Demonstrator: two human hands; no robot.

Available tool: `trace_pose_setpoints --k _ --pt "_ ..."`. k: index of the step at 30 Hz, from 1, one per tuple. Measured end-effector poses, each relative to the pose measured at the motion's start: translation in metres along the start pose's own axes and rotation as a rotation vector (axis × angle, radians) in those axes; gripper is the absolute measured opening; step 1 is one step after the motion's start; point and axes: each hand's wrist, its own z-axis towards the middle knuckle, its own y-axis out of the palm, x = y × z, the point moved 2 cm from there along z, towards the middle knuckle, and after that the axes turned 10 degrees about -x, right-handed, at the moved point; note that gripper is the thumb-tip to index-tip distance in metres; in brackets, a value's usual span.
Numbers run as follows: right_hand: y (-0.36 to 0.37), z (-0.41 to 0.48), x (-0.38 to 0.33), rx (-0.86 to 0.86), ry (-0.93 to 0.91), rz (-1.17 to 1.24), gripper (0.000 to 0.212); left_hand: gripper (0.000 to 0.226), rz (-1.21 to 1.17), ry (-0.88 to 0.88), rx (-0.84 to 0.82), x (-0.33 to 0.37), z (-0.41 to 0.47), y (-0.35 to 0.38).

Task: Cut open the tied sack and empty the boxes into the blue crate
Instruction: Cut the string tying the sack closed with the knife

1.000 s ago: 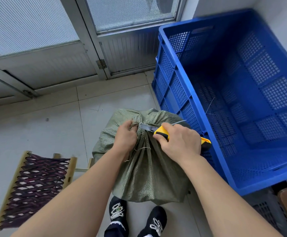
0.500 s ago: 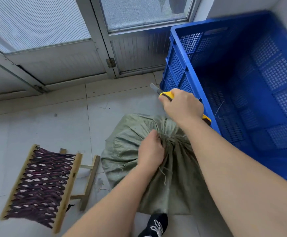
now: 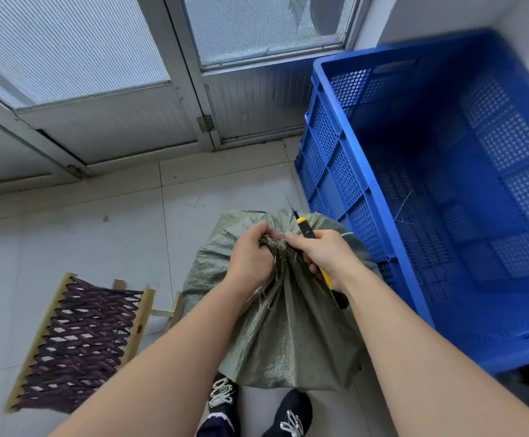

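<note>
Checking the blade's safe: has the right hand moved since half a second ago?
Yes. The right hand, gripping the knife, has come back from beyond the sack, by the crate, to its neck.

The olive-green woven sack (image 3: 288,326) is coarse plastic-fibre cloth, matt with a faint sheen along its folds. Its gathered neck frays into dry, straw-like strands. The big blue lattice-walled crate (image 3: 342,175) is moulded hard plastic, smooth and slightly glossy. The yellow-and-black utility knife (image 3: 306,229) appears to have a smooth plastic body, though it is blurred. The low wooden-framed stool (image 3: 83,335) has pale bare wood and a seat of matt, dark maroon woven straps. The pale floor tiles (image 3: 99,247) are smooth and softly reflective. The grey metal door frame (image 3: 178,74) has a satin finish and surrounds frosted, pebbled glass (image 3: 257,23).
</note>
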Motion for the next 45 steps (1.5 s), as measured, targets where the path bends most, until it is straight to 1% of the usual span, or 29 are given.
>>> trace_pose_setpoints --k 2,4,6,8,9,10,12,14,16,18,19,22,23,25,26,27,29,30,33,35,38,41,42,43,45 --pt "-0.001 -0.002 0.000 -0.019 -0.004 0.072 0.024 0.050 -0.004 0.051 0.060 0.003 0.002 -0.002" --pt "-0.003 -0.004 0.001 -0.047 0.016 0.098 0.023 0.051 0.023 0.046 0.168 0.008 0.001 -0.005" --pt "-0.004 -0.005 0.004 -0.045 0.024 0.094 0.023 0.047 0.018 -0.054 0.250 0.010 -0.002 -0.008" --pt "-0.006 -0.007 0.006 -0.002 0.001 0.160 0.021 0.061 0.004 -0.215 0.295 0.006 -0.003 -0.009" --pt "-0.007 -0.007 0.006 0.025 -0.013 0.206 0.020 0.065 0.009 -0.284 0.309 0.004 -0.003 -0.010" --pt "-0.008 -0.008 0.006 0.051 -0.024 0.242 0.020 0.064 0.013 -0.335 0.324 0.003 -0.004 -0.010" --pt "-0.011 -0.010 0.005 0.098 -0.045 0.283 0.019 0.051 -0.005 -0.369 0.353 0.004 -0.006 -0.011" --pt "-0.014 -0.011 0.003 0.138 -0.072 0.297 0.021 0.038 -0.034 -0.348 0.385 0.007 -0.006 -0.011" --pt "-0.015 -0.011 0.002 0.160 -0.082 0.274 0.022 0.035 -0.064 -0.330 0.411 0.009 -0.005 -0.012" --pt "-0.015 -0.010 0.001 0.162 -0.068 0.262 0.019 0.037 -0.075 -0.356 0.355 0.008 -0.001 -0.008" --pt "-0.015 -0.009 0.001 0.154 -0.056 0.273 0.015 0.044 -0.118 -0.374 0.284 0.008 0.002 -0.005" --pt "-0.012 -0.007 0.001 0.113 -0.019 0.299 0.003 0.063 -0.385 -0.428 0.048 0.008 0.002 0.008" --pt "-0.012 -0.006 0.002 0.109 -0.013 0.314 0.004 0.067 -0.434 -0.431 0.000 0.010 0.001 0.010" --pt "-0.013 -0.005 0.006 0.110 0.001 0.328 0.013 0.086 -0.462 -0.400 -0.070 0.008 0.000 0.014" --pt "-0.014 -0.004 0.008 0.110 0.011 0.316 0.018 0.088 -0.458 -0.372 -0.084 0.006 0.001 0.015" --pt "-0.014 -0.003 0.011 0.112 0.028 0.293 0.022 0.077 -0.469 -0.325 -0.081 0.009 0.000 0.015" --pt "-0.013 0.000 0.017 0.126 0.082 0.226 0.026 0.033 -0.490 -0.287 -0.010 0.014 0.000 0.012" --pt "-0.012 0.001 0.020 0.131 0.112 0.175 0.024 0.026 -0.524 -0.281 0.038 0.016 -0.001 0.011" --pt "-0.011 0.009 0.032 0.150 0.153 0.017 0.017 0.029 -0.685 -0.317 0.100 0.020 -0.002 0.007" --pt "-0.011 0.011 0.035 0.207 0.131 -0.038 0.014 0.028 -0.710 -0.341 0.109 0.019 -0.003 0.003" --pt "-0.014 0.009 0.031 0.366 0.065 -0.016 0.018 0.027 -0.730 -0.354 0.122 0.016 -0.004 -0.001" --pt "-0.024 0.006 0.013 0.561 0.064 0.124 0.008 0.023 -0.751 -0.360 0.117 0.016 -0.003 -0.006" --pt "-0.027 0.006 0.004 0.577 0.063 0.161 0.004 0.023 -0.748 -0.361 0.113 0.016 -0.002 -0.007" --pt "-0.027 0.007 -0.005 0.548 0.047 0.206 0.001 0.025 -0.749 -0.358 0.115 0.017 -0.002 -0.008" --pt "-0.021 0.004 -0.027 0.391 -0.023 0.304 0.012 0.036 -0.769 -0.327 0.106 0.019 -0.002 -0.010"
